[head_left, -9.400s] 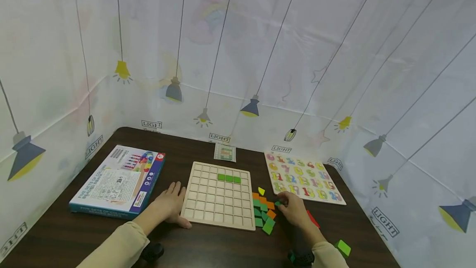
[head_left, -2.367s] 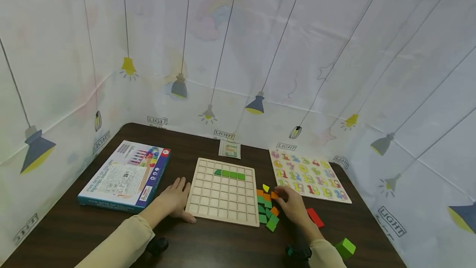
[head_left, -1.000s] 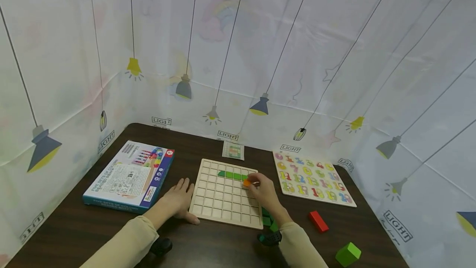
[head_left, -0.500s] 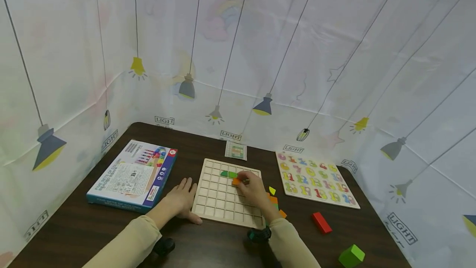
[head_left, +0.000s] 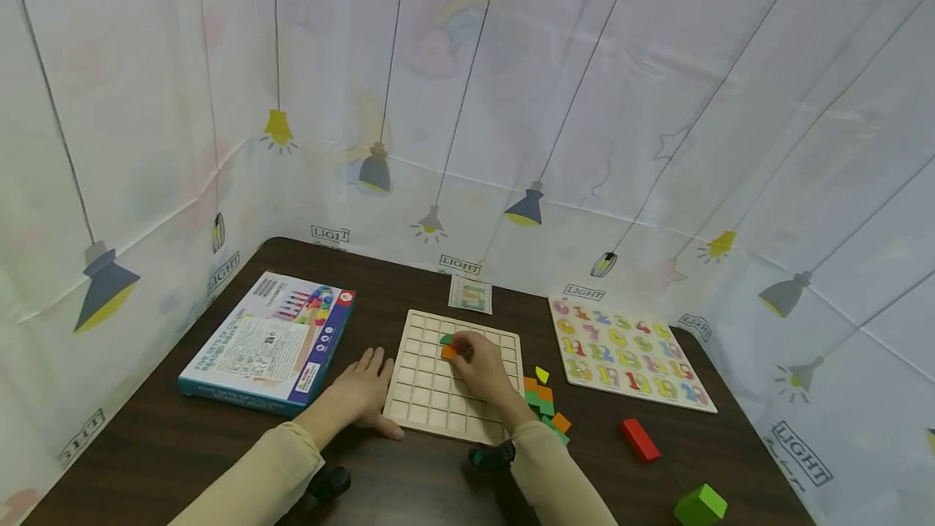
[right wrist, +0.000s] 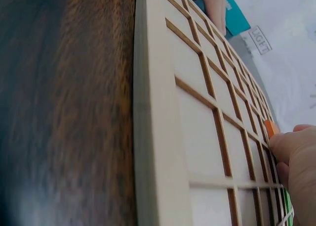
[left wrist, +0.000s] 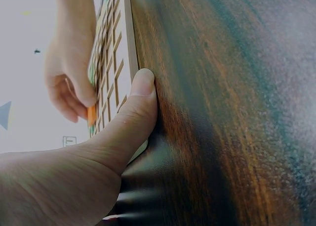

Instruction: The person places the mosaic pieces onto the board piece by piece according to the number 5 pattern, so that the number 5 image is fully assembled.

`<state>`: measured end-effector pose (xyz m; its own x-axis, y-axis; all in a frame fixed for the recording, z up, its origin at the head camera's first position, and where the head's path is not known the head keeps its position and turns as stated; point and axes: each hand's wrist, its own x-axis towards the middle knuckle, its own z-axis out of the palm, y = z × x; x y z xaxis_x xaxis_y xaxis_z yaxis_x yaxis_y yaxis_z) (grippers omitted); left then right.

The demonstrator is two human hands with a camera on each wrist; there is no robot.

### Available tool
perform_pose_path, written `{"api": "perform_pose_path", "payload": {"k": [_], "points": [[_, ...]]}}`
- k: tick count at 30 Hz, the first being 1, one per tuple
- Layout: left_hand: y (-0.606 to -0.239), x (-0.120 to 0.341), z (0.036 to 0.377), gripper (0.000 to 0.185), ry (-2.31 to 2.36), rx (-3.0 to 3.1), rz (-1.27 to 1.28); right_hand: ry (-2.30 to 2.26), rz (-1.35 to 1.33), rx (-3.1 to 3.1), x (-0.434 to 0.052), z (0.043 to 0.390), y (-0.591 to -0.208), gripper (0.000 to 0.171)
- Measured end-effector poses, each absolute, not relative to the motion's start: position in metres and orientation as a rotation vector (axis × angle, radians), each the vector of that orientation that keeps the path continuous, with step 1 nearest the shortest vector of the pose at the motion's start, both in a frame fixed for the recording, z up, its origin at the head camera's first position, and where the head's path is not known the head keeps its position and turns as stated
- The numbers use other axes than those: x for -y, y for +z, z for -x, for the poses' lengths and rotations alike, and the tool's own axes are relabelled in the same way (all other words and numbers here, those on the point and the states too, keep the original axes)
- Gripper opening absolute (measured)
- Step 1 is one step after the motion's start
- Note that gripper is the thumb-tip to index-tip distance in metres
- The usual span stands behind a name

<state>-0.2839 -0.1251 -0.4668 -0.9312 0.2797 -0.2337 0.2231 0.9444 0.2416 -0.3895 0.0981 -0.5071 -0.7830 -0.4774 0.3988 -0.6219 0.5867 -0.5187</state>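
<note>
Beneath the grip spreads a dark brown wooden table. Well left of the grip lies a white, teal-sided cardboard box; directly under it, a square pale-wood grid board. The left hand, also leftward, rests with fingers extended, thumb against the board's edge. The right hand pinches a small flat orange tile over the board's far half; whether tile meets board I cannot tell. Just beyond the pinch shows a dark green tile.
</note>
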Motion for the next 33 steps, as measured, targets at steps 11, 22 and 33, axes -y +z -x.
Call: {"api": "perform_pose_path", "payload": {"k": [11,22,33], "points": [[-0.465,0.118,0.286,0.115,0.287,-2.820,-0.399,0.939,-0.913,2.564,-0.098,0.389,-0.507,0.028],[-0.469,0.117,0.289,0.116,0.300,-2.828,-0.403,0.985,-0.874,2.600,-0.102,0.389,-0.503,0.027],[-0.472,0.127,0.285,0.114,0.348,-2.827,-0.411,0.961,-0.887,2.551,-0.112,0.383,-0.502,0.023]]}}
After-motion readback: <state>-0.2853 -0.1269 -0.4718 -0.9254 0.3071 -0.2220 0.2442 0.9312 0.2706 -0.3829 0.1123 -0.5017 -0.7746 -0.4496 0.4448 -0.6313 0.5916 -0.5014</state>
